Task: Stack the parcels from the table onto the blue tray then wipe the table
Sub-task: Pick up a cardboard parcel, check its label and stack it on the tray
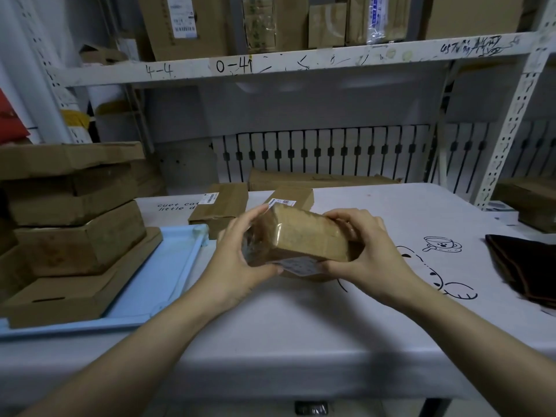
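A small taped brown parcel (301, 236) is held just above the table between both hands. My left hand (237, 254) grips its left end and my right hand (367, 251) grips its right end. To the left lies the blue tray (168, 275), bearing a stack of several cardboard parcels (75, 236). Behind the held parcel, two labelled parcels (222, 206) (296, 197) rest on the white table (301, 320). A long flat box (316, 179) lies at the table's far edge.
A dark brown cloth (523, 266) lies at the table's right side. A white metal shelf (301, 60) with more boxes spans above. Its perforated upright (508, 124) stands at the right, with boxes (532, 203) beyond it.
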Demonstrator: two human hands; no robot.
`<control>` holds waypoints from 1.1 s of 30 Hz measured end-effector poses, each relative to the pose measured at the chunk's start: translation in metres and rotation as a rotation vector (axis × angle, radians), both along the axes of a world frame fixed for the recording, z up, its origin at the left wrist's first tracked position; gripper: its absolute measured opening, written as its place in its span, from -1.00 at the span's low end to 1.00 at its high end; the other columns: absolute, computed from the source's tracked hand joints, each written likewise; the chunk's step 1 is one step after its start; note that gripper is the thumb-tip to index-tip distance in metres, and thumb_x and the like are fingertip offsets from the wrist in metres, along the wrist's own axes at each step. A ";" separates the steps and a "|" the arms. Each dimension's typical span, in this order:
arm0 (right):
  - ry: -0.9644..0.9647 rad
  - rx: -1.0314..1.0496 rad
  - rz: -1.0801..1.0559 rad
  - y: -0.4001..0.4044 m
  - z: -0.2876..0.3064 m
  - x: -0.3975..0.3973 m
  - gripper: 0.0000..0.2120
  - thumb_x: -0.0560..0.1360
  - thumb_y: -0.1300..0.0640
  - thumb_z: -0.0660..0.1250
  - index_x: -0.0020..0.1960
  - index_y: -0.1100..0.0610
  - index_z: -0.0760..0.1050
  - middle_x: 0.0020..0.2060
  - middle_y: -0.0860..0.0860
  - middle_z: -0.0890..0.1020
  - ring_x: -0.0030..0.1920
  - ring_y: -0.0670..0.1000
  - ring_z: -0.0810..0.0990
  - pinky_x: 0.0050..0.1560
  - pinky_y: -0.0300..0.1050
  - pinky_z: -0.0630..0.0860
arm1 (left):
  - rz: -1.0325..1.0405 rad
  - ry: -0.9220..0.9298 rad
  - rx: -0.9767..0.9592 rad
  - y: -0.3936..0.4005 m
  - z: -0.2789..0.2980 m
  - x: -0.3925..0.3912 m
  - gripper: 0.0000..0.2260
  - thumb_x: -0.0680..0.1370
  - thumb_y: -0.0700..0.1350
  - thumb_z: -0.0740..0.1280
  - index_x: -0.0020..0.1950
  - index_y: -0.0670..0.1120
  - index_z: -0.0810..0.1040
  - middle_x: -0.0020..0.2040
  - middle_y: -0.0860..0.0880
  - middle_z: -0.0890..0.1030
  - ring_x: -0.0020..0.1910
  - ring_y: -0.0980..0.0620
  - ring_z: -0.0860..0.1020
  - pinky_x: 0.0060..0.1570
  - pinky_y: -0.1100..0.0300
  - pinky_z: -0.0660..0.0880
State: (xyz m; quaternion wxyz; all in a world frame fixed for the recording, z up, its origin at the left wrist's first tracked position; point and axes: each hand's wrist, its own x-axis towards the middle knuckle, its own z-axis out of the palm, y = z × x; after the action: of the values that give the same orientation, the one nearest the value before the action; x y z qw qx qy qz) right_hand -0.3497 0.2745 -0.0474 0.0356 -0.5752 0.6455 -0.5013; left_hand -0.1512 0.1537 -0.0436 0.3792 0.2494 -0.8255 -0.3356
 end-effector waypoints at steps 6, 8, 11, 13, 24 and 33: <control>0.023 0.012 -0.007 0.003 0.003 -0.001 -0.11 0.23 0.16 0.63 0.44 -0.14 0.30 0.21 -0.15 0.40 0.25 -0.10 0.30 0.19 -0.42 0.29 | -0.066 0.022 0.138 -0.005 0.001 0.003 -0.29 0.17 -0.16 0.60 0.26 0.07 0.44 0.19 0.07 0.59 0.22 0.11 0.52 0.23 0.30 0.43; -0.101 0.038 0.021 0.006 0.002 -0.007 -0.03 0.24 0.23 0.64 0.48 -0.13 0.21 0.29 -0.09 0.38 0.31 -0.07 0.36 0.24 -0.40 0.33 | -0.070 0.048 0.212 -0.009 0.000 0.008 -0.28 0.12 -0.07 0.58 0.25 0.08 0.45 0.19 0.08 0.59 0.22 0.16 0.53 0.25 0.23 0.43; -0.255 0.085 0.078 0.010 0.000 -0.009 -0.04 0.26 0.28 0.63 0.49 -0.11 0.22 0.27 -0.11 0.45 0.21 -0.17 0.52 0.12 -0.34 0.49 | -0.067 0.051 0.322 -0.009 -0.002 0.014 -0.29 0.15 -0.18 0.58 0.25 0.10 0.44 0.17 0.09 0.60 0.15 0.27 0.55 0.19 0.25 0.48; -0.298 0.089 0.114 0.013 -0.001 -0.007 -0.13 0.30 0.36 0.59 0.46 -0.05 0.28 0.18 -0.17 0.50 0.00 -0.36 0.56 -0.11 -0.45 0.49 | -0.074 0.050 0.367 -0.008 -0.002 0.015 -0.31 0.20 -0.29 0.56 0.25 0.10 0.44 0.18 0.05 0.59 0.11 0.29 0.56 0.06 0.36 0.51; -0.363 0.123 0.107 0.011 -0.001 -0.007 -0.44 0.30 0.28 0.61 0.18 -0.09 0.50 -0.05 -0.23 0.66 0.04 -0.13 0.61 0.13 0.07 0.60 | -0.084 0.106 0.565 -0.012 -0.010 0.019 -0.22 0.09 -0.16 0.54 0.31 0.05 0.47 0.11 -0.05 0.68 0.22 -0.08 0.58 0.25 -0.05 0.48; -0.375 0.096 0.101 0.010 -0.003 -0.007 -0.47 0.25 0.24 0.64 0.13 -0.04 0.53 0.04 -0.16 0.65 0.15 -0.05 0.56 0.08 0.12 0.63 | 0.018 0.093 0.472 -0.007 -0.007 0.014 -0.20 0.36 -0.41 0.50 0.47 0.05 0.27 0.28 0.03 0.55 0.29 0.04 0.50 -0.02 0.41 0.50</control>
State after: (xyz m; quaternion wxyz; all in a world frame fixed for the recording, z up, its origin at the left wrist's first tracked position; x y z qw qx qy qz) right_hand -0.3567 0.2844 -0.0502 0.2077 -0.5009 0.6211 -0.5659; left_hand -0.1367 0.1468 -0.0508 0.3511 0.3228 -0.7036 -0.5268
